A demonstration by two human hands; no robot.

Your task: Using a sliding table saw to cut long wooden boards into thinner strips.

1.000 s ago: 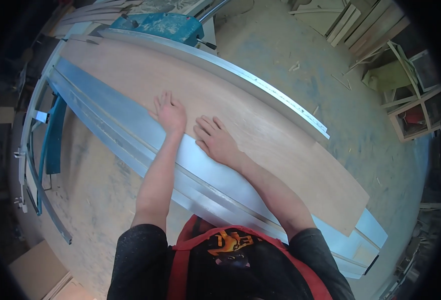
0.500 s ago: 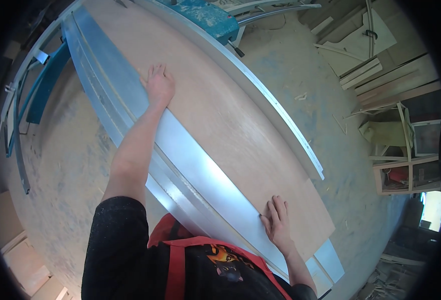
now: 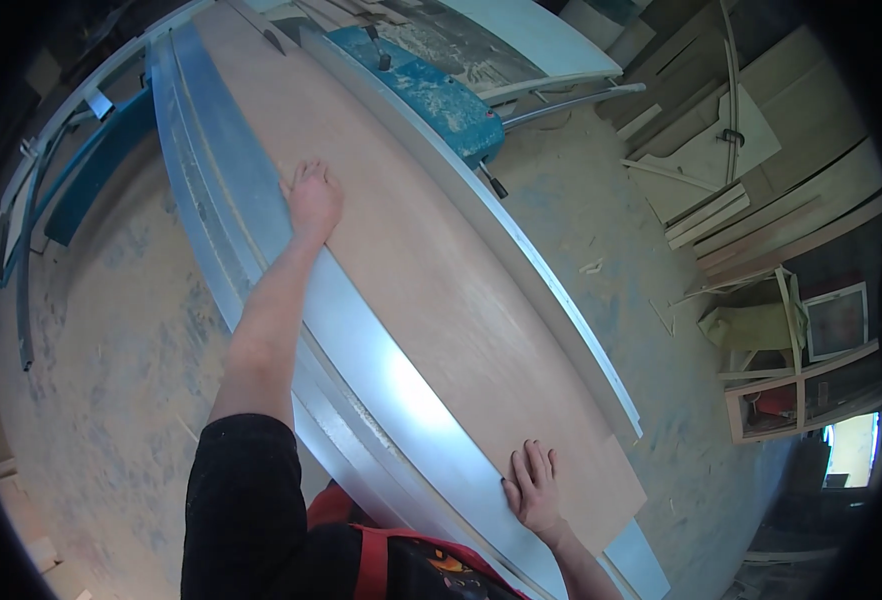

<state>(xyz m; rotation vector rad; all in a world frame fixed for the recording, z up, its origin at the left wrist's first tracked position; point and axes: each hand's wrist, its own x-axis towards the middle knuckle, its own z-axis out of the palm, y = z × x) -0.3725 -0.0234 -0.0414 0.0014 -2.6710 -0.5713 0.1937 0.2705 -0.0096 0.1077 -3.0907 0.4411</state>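
Note:
A long light-brown wooden board [image 3: 431,280] lies flat on the metal table [image 3: 376,365] of a panel saw, running from far left to near right. Resting on its near edge around mid-length is my left hand [image 3: 315,202], fingers extended flat and thumb by the edge. My right hand [image 3: 535,488] lies on the board close to its near right end, fingers spread on top and thumb at the edge. Along the board's far side runs a long metal fence [image 3: 561,295]. A dark pointed blade-like piece [image 3: 274,40] stands at the board's far end.
A teal machine housing [image 3: 416,95] with a handle sits beyond the fence, dusted with sawdust. A curved-looking frame and teal arm [image 3: 101,165] stand at left. Wood panels and offcuts [image 3: 761,215] lean at right, near wooden frames [image 3: 796,395]. Scraps lie on the dusty floor.
The view has shifted, so more of the machine's far end shows. Both hands remain on the board at about the same places, with the right hand's fingers slightly more spread.

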